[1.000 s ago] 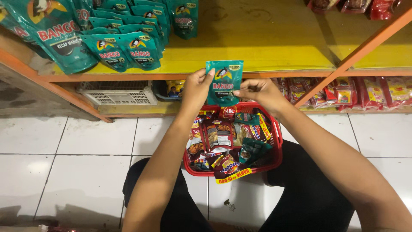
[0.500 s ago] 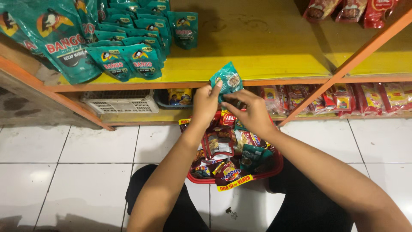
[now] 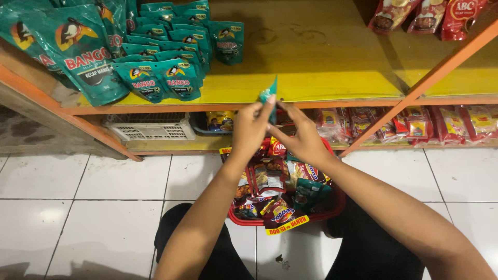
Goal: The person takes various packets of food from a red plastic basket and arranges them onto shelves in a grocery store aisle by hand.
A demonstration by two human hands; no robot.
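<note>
Both hands pinch one small teal pouch (image 3: 269, 95) at the front edge of the yellow shelf (image 3: 332, 62). The pouch is turned edge-on, so only a thin strip of it shows above my fingers. My left hand (image 3: 251, 129) grips it from the left and my right hand (image 3: 300, 136) from the right, fingertips meeting. Below my wrists sits a red basket (image 3: 338, 203) on my lap, filled with several sachets in red, green and brown.
Rows of matching teal pouches (image 3: 155, 72) stand on the shelf's left part. Red pouches (image 3: 425, 13) stand at the back right. An orange diagonal brace (image 3: 415, 93) crosses the right side. A white crate (image 3: 150, 127) and red packets (image 3: 415, 124) fill the lower shelf. White floor tiles lie below.
The teal pouch has turned from facing me to edge-on, and both hands have drawn closer together on it near the shelf edge. The view has tilted slightly.
</note>
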